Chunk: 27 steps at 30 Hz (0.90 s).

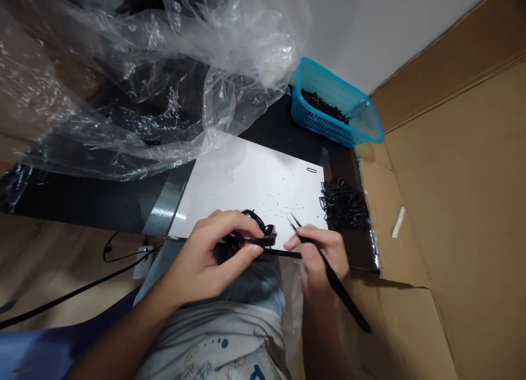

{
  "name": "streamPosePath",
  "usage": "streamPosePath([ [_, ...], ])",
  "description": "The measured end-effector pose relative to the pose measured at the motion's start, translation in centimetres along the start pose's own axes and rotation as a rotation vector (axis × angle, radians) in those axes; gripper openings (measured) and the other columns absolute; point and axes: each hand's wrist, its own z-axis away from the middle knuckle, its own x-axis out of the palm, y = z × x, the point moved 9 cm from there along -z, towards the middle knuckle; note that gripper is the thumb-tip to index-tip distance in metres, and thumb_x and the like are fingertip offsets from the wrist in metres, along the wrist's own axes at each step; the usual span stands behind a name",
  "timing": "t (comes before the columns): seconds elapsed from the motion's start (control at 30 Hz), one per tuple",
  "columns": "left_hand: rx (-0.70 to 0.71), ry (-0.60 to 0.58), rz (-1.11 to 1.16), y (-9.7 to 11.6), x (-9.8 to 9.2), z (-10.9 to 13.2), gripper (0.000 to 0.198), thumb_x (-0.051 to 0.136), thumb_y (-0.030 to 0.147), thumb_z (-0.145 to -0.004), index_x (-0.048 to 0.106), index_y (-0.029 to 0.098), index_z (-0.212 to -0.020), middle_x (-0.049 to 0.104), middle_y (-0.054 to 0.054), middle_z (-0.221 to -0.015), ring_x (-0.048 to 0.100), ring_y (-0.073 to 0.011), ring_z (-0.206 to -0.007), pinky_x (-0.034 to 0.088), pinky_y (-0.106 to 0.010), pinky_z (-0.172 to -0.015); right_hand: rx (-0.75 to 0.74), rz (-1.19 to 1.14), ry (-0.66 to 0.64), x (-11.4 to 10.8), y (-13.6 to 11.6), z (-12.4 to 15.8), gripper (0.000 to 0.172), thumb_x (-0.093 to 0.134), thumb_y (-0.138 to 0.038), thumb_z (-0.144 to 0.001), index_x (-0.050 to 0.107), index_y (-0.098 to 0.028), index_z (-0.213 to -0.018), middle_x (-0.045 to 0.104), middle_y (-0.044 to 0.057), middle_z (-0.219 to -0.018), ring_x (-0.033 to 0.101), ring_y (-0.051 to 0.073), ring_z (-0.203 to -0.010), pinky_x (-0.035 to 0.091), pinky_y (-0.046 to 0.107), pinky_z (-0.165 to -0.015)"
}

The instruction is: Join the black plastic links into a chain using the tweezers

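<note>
My left hand pinches a glossy black looped piece between thumb and fingers, over the front edge of a white sheet. What exactly the piece is I cannot make out. To its right, my right hand is closed around black tweezers. Their tips point up and left, slightly apart, with nothing visible between them. Tiny black specks are scattered on the sheet near the tips. One thin black ring lies at the sheet's far right corner.
A pile of black rings lies right of the sheet. Behind it stands a blue basket with black pieces inside. Clear plastic sheeting spreads across the back left. Cardboard borders the right, and a cable runs at lower left.
</note>
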Motion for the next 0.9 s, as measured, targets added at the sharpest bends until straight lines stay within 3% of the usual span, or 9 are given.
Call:
streamPosePath([
  [0.17,-0.049,-0.003,-0.059,-0.2,0.6,-0.2,0.010,0.059,0.015,-0.084,0.057,0.019,-0.092,0.060,0.000,-0.078,0.055,-0.0127,-0.069,0.042,-0.023,-0.063,0.116,-0.255,-0.191,4.4,0.4,-0.9,0.018,0.060,-0.020,-0.078,0.054,-0.025,-0.094,0.056,-0.001,-0.084,0.056,0.014,-0.076,0.047,0.028,-0.067],
  [0.27,-0.093,0.000,-0.020,-0.7,0.6,0.1,0.014,0.059,0.016,-0.085,0.052,0.019,-0.097,0.055,0.001,-0.075,0.053,-0.0117,-0.067,0.040,-0.022,-0.061,0.171,-0.316,-0.208,5.3,0.9,-1.0,0.015,0.059,-0.018,-0.079,0.054,-0.025,-0.091,0.053,-0.002,-0.080,0.054,0.013,-0.074,0.044,0.026,-0.065],
  [0.4,-0.144,-0.009,0.085,-1.5,0.4,0.2,0.021,0.060,0.019,-0.086,0.047,0.020,-0.102,0.055,0.002,-0.077,0.054,-0.0117,-0.069,0.042,-0.022,-0.065,0.229,-0.271,-0.069,4.2,1.6,-1.1,0.008,0.058,-0.022,-0.080,0.054,-0.023,-0.087,0.052,-0.002,-0.078,0.051,0.012,-0.068,0.041,0.024,-0.060],
  [0.57,-0.192,-0.040,0.208,-2.3,-0.2,0.1,0.020,0.060,0.026,-0.087,0.050,0.019,-0.102,0.054,0.001,-0.074,0.053,-0.0123,-0.067,0.041,-0.022,-0.063,0.157,-0.144,0.161,1.4,0.9,-1.9,0.010,0.059,-0.023,-0.078,0.053,-0.021,-0.085,0.050,0.000,-0.080,0.052,0.013,-0.070,0.041,0.025,-0.058],
  [0.7,-0.188,-0.017,0.336,-2.6,-0.9,0.3,0.024,0.057,0.037,-0.089,0.055,0.019,-0.105,0.054,-0.002,-0.080,0.053,-0.0142,-0.072,0.041,-0.022,-0.062,0.056,-0.145,0.253,0.1,0.0,-2.5,0.011,0.058,-0.020,-0.076,0.051,-0.022,-0.083,0.049,0.000,-0.078,0.052,0.014,-0.069,0.042,0.029,-0.061],
  [0.9,-0.200,0.046,0.353,-2.5,-1.3,0.2,0.014,0.056,0.032,-0.091,0.062,0.021,-0.094,0.056,-0.001,-0.082,0.051,-0.0133,-0.072,0.038,-0.021,-0.062,-0.057,-0.194,0.279,-0.4,-1.1,-2.8,0.015,0.060,-0.011,-0.072,0.054,-0.022,-0.082,0.047,-0.002,-0.070,0.051,0.015,-0.065,0.040,0.031,-0.061],
])
